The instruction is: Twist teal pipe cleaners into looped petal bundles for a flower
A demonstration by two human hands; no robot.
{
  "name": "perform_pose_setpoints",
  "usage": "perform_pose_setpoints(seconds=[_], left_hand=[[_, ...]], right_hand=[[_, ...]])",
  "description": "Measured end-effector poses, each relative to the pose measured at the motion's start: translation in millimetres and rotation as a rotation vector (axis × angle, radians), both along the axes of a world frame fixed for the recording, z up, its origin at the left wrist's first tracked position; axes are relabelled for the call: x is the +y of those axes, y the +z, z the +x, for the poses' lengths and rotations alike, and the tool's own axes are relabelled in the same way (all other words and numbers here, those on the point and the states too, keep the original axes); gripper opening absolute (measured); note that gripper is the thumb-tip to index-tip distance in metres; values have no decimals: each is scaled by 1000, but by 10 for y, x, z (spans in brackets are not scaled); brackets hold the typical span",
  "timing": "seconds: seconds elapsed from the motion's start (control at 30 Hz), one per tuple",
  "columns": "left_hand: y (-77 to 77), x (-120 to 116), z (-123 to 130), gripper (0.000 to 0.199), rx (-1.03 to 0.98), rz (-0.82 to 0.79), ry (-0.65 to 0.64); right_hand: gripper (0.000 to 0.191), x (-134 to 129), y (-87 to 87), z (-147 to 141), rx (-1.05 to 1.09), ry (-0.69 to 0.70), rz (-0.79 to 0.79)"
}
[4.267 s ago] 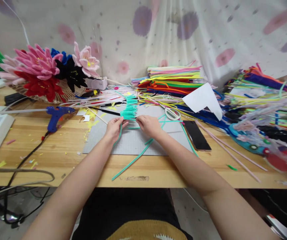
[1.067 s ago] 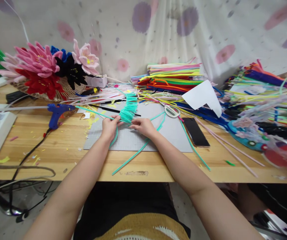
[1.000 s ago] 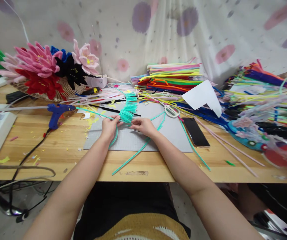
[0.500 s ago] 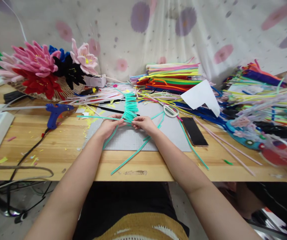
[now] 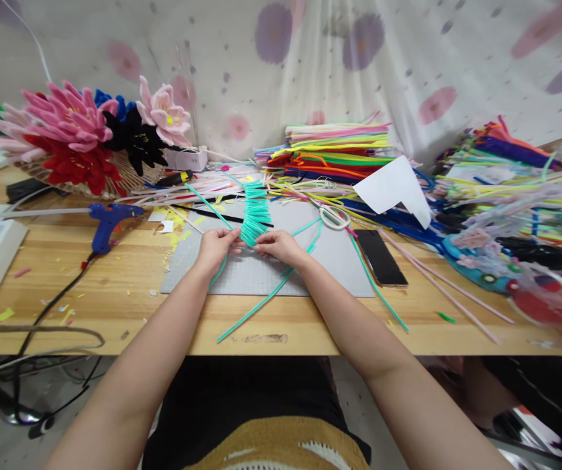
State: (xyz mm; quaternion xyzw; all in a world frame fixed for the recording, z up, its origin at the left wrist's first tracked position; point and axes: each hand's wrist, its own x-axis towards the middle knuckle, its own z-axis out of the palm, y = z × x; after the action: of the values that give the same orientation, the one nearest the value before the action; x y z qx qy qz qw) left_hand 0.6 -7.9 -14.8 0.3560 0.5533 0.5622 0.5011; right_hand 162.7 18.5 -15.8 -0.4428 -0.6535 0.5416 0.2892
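Observation:
A strip of zigzag-folded teal pipe cleaners (image 5: 256,207) runs up and away from me over a grey board (image 5: 329,274). At its near end, my left hand (image 5: 218,251) pinches the left edge, with a loose teal stem sticking out up and to the left and another hanging below. My right hand (image 5: 281,247) has its fingers closed on the right side of the same near end. The fingertips of both hands are close together. More loose teal stems (image 5: 265,300) lie on the board and over the table's front edge area.
A blue glue gun (image 5: 108,225) and fuzzy flowers (image 5: 72,124) are at left. White-handled scissors (image 5: 334,217), a black phone (image 5: 381,258), white paper (image 5: 395,191) and pipe cleaner bundles (image 5: 334,150) lie behind and right. A person's leg (image 5: 489,391) shows at lower right.
The loose stem at my left hand has swung from pointing left to pointing up and left. Both hands have shifted slightly, and the strip's near end is tilted a little differently.

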Motion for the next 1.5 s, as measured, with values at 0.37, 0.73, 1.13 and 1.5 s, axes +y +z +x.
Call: perform_pose_setpoints(seconds=[0.37,0.73,1.13,1.5], left_hand=[[-33,-20,17,29,232,85,75],[87,91,-86,34,602,146,-143],[480,-31,-168,41,340,-93,-322],[313,27,-133,38,570,-23,-203]], right_hand=[[26,-17,26,31,-223,66,95],[34,300,463,-54,-442,309,887],[27,373,556,-298,-627,346,520],[21,327,582,-299,-612,335,609]])
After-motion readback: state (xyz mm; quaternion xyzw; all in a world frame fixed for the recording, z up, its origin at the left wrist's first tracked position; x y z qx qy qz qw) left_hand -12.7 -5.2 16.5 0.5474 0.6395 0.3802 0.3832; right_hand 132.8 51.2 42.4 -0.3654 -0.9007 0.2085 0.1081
